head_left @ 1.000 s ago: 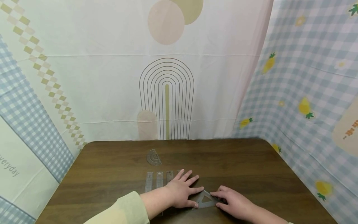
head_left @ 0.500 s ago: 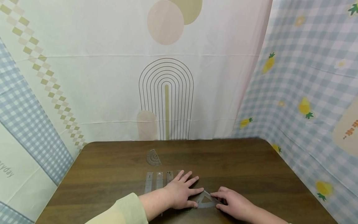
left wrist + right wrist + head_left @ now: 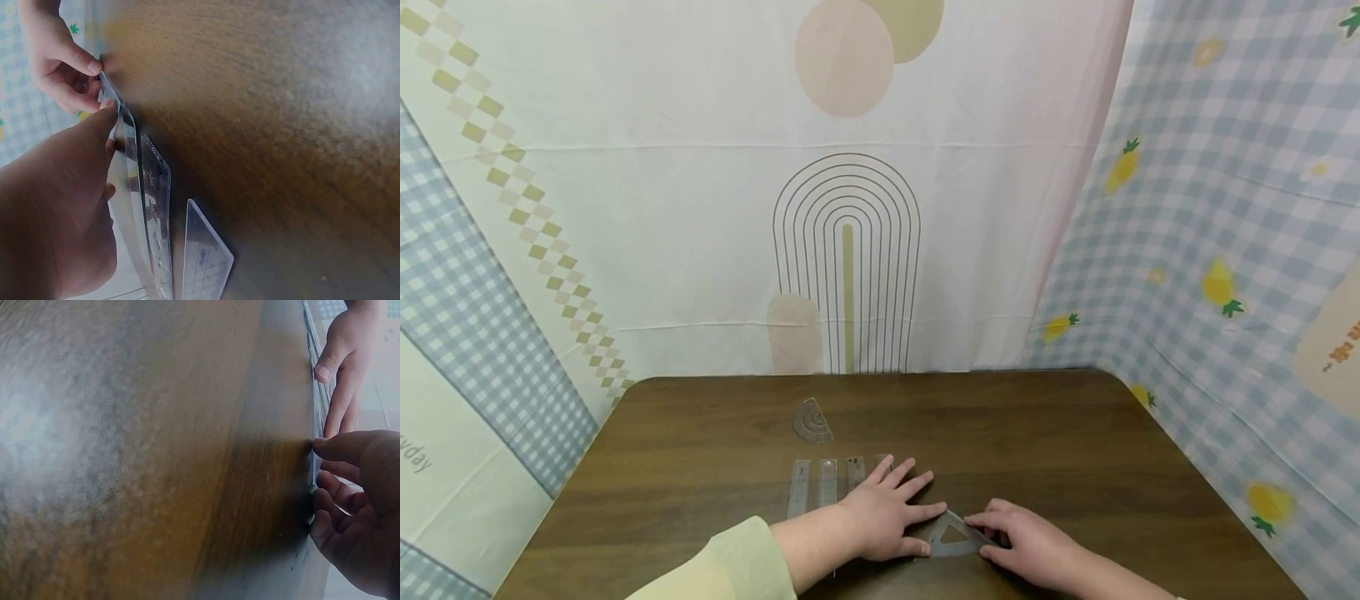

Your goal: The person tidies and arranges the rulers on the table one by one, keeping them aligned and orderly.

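Observation:
A clear triangular set square (image 3: 951,550) lies flat on the dark wooden table between both hands. My left hand (image 3: 880,521) rests palm down with fingers spread. Its thumb touches the left corner of the set square, and its index fingertip is near the top. At the opposite corner, my right hand (image 3: 1030,542) pinches the set square between thumb and index finger, its other fingers curled beneath. Clear rulers stand in a row to the left: one ruler (image 3: 800,487), a second ruler (image 3: 828,483) and a third ruler (image 3: 855,472). The left hand and forearm partly hide the row.
Farther back on the table (image 3: 1000,433) lies a clear protractor (image 3: 812,422). Patterned cloth (image 3: 700,250) hangs behind the table's far edge, and checked cloth (image 3: 1187,208) hangs along the right side. In the left wrist view, a ruler's end (image 3: 203,256) shows close up.

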The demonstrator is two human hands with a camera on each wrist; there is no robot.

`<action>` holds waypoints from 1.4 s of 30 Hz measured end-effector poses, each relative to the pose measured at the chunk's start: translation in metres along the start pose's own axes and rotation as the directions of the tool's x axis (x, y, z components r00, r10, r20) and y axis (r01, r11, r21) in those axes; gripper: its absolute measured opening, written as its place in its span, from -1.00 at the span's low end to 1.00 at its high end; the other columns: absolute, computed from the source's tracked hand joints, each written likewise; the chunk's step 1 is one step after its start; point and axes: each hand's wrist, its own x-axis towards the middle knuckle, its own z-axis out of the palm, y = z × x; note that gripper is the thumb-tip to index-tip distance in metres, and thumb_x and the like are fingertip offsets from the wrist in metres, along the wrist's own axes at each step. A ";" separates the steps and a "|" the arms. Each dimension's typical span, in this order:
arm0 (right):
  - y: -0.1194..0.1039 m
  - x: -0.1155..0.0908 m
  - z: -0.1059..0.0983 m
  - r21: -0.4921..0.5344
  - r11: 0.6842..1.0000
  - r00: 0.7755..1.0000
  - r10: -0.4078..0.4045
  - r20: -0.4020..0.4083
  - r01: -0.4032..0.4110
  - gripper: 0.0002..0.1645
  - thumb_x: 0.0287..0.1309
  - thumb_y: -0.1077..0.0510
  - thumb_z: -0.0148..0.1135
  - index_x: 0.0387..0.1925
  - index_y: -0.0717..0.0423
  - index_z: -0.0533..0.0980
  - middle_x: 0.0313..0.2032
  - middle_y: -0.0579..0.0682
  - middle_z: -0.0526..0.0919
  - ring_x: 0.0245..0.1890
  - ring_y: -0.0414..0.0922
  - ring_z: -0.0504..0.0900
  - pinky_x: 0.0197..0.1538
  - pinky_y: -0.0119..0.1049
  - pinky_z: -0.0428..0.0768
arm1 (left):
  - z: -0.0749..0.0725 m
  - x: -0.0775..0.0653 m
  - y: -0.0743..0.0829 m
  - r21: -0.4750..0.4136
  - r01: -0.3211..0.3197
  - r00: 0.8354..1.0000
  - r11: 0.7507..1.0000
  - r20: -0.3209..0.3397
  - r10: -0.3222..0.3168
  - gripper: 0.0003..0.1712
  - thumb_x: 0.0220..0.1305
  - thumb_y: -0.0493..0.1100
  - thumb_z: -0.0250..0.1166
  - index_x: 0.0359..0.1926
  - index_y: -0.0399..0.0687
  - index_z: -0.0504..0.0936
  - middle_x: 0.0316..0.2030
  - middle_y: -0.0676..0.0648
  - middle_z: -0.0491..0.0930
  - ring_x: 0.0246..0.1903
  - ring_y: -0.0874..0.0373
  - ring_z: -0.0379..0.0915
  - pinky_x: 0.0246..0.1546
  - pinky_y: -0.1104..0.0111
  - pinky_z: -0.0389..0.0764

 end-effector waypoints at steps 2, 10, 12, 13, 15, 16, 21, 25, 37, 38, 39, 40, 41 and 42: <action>0.000 0.000 0.000 -0.001 1.000 1.000 0.003 0.003 -0.003 -0.52 0.26 0.01 0.33 0.16 0.10 0.59 -0.32 -0.33 0.42 -0.42 -0.41 0.39 -0.35 -0.42 0.46 | 0.000 0.000 0.000 0.004 0.000 1.000 1.000 -0.004 0.000 -0.25 0.30 0.54 -0.17 0.49 0.67 0.05 0.55 0.13 -0.04 0.53 0.00 -0.25 0.47 0.03 -0.12; 0.001 0.000 -0.001 -0.008 1.000 1.000 0.003 0.008 -0.003 -0.53 0.25 0.00 0.34 0.15 0.07 0.59 -0.32 -0.34 0.41 -0.42 -0.40 0.38 -0.35 -0.42 0.45 | 0.001 0.000 -0.001 0.007 -0.007 1.000 1.000 -0.001 0.007 -0.25 0.31 0.54 -0.18 0.49 0.67 0.03 0.55 0.14 -0.05 0.54 0.01 -0.26 0.47 0.04 -0.13; 0.001 0.000 -0.001 0.000 1.000 1.000 0.003 0.012 -0.003 -0.53 0.25 0.00 0.34 0.15 0.07 0.59 -0.32 -0.34 0.40 -0.42 -0.40 0.38 -0.35 -0.42 0.44 | 0.001 0.000 -0.001 0.006 -0.007 1.000 1.000 0.000 0.007 -0.25 0.31 0.54 -0.18 0.49 0.67 0.03 0.55 0.15 -0.05 0.54 0.01 -0.26 0.47 0.04 -0.13; 0.001 0.000 -0.001 0.003 1.000 1.000 0.003 0.013 -0.003 -0.53 0.25 0.00 0.34 0.15 0.07 0.59 -0.32 -0.33 0.40 -0.41 -0.40 0.38 -0.35 -0.42 0.44 | 0.000 0.000 -0.001 0.006 -0.008 1.000 1.000 0.001 0.008 -0.25 0.31 0.54 -0.18 0.49 0.68 0.03 0.55 0.15 -0.05 0.54 0.01 -0.26 0.47 0.04 -0.13; 0.001 0.000 -0.001 0.008 1.000 1.000 0.003 0.015 -0.003 -0.53 0.25 0.00 0.34 0.15 0.06 0.59 -0.32 -0.33 0.40 -0.41 -0.39 0.39 -0.34 -0.42 0.44 | 0.000 0.000 -0.001 0.006 -0.009 1.000 1.000 0.001 0.009 -0.25 0.31 0.54 -0.18 0.49 0.67 0.04 0.55 0.15 -0.05 0.54 0.01 -0.26 0.47 0.04 -0.13; 0.001 0.000 -0.001 0.010 1.000 1.000 0.004 0.016 -0.004 -0.53 0.25 0.00 0.34 0.15 0.06 0.59 -0.32 -0.33 0.40 -0.41 -0.39 0.39 -0.34 -0.42 0.44 | 0.000 0.000 -0.001 0.006 -0.010 1.000 1.000 0.001 0.010 -0.25 0.31 0.54 -0.18 0.49 0.68 0.04 0.55 0.15 -0.05 0.54 0.01 -0.26 0.47 0.04 -0.13; 0.000 0.000 -0.001 0.012 1.000 1.000 0.001 0.008 -0.001 -0.54 0.25 -0.02 0.34 0.14 0.03 0.59 -0.33 -0.31 0.40 -0.42 -0.38 0.39 -0.35 -0.42 0.44 | -0.002 -0.001 -0.001 0.003 -0.010 1.000 1.000 0.005 0.010 -0.25 0.32 0.53 -0.18 0.49 0.66 0.04 0.55 0.14 -0.04 0.54 0.01 -0.26 0.47 0.05 -0.13; 0.000 0.000 -0.001 0.020 1.000 1.000 -0.005 -0.005 0.005 -0.54 0.26 -0.05 0.33 0.13 0.02 0.59 -0.34 -0.30 0.41 -0.42 -0.39 0.40 -0.36 -0.42 0.44 | -0.003 -0.001 -0.001 0.005 -0.005 1.000 1.000 0.003 0.005 -0.26 0.32 0.53 -0.20 0.49 0.65 0.06 0.55 0.14 -0.04 0.54 0.01 -0.25 0.47 0.05 -0.12; -0.001 0.001 -0.001 0.025 1.000 1.000 0.014 -0.024 -0.014 -0.54 0.28 -0.12 0.29 0.12 -0.03 0.57 -0.33 -0.29 0.43 -0.42 -0.38 0.42 -0.37 -0.42 0.45 | -0.002 -0.002 -0.001 -0.009 -0.004 0.999 1.000 -0.032 0.003 -0.28 0.37 0.50 -0.22 0.50 0.62 0.07 0.54 0.12 -0.01 0.53 -0.01 -0.22 0.47 0.04 -0.09; -0.002 0.001 -0.001 0.026 1.000 1.000 0.012 -0.029 -0.012 -0.55 0.29 -0.12 0.28 0.12 -0.03 0.57 -0.33 -0.29 0.43 -0.42 -0.37 0.42 -0.37 -0.42 0.45 | -0.002 -0.003 -0.001 -0.013 -0.001 0.999 1.000 -0.034 0.001 -0.28 0.37 0.49 -0.22 0.50 0.61 0.07 0.54 0.12 -0.01 0.53 -0.01 -0.22 0.47 0.04 -0.10; -0.002 0.001 -0.001 0.024 1.000 0.999 0.011 -0.035 -0.010 -0.54 0.29 -0.12 0.28 0.12 -0.03 0.57 -0.32 -0.29 0.44 -0.41 -0.37 0.42 -0.38 -0.42 0.45 | -0.004 -0.003 -0.001 -0.017 0.002 0.999 1.000 -0.034 -0.003 -0.28 0.37 0.49 -0.22 0.51 0.60 0.07 0.54 0.12 -0.01 0.53 -0.01 -0.22 0.47 0.03 -0.10; -0.003 0.001 -0.002 0.021 1.000 0.999 0.010 -0.043 -0.009 -0.54 0.30 -0.12 0.27 0.13 -0.02 0.57 -0.32 -0.28 0.44 -0.41 -0.37 0.43 -0.38 -0.42 0.46 | -0.005 -0.004 -0.002 -0.021 0.006 0.999 1.000 -0.034 -0.007 -0.28 0.38 0.48 -0.22 0.51 0.60 0.07 0.54 0.12 -0.01 0.53 -0.01 -0.22 0.47 0.03 -0.10; -0.003 0.001 -0.002 0.019 1.000 0.999 0.013 -0.048 -0.012 -0.53 0.30 -0.13 0.27 0.14 -0.02 0.57 -0.31 -0.28 0.45 -0.41 -0.37 0.43 -0.38 -0.42 0.46 | -0.006 -0.005 -0.002 -0.022 0.010 0.999 1.000 -0.032 -0.010 -0.28 0.38 0.48 -0.22 0.51 0.59 0.07 0.54 0.12 -0.01 0.53 -0.01 -0.22 0.47 0.03 -0.10; -0.004 0.001 -0.003 0.011 1.000 0.998 0.014 -0.056 -0.013 -0.53 0.30 -0.13 0.27 0.14 -0.01 0.56 -0.30 -0.27 0.45 -0.40 -0.37 0.44 -0.38 -0.42 0.46 | -0.007 -0.006 -0.002 -0.023 0.013 0.999 1.000 -0.030 -0.014 -0.28 0.38 0.48 -0.22 0.51 0.58 0.07 0.54 0.12 -0.02 0.53 -0.01 -0.22 0.47 0.03 -0.11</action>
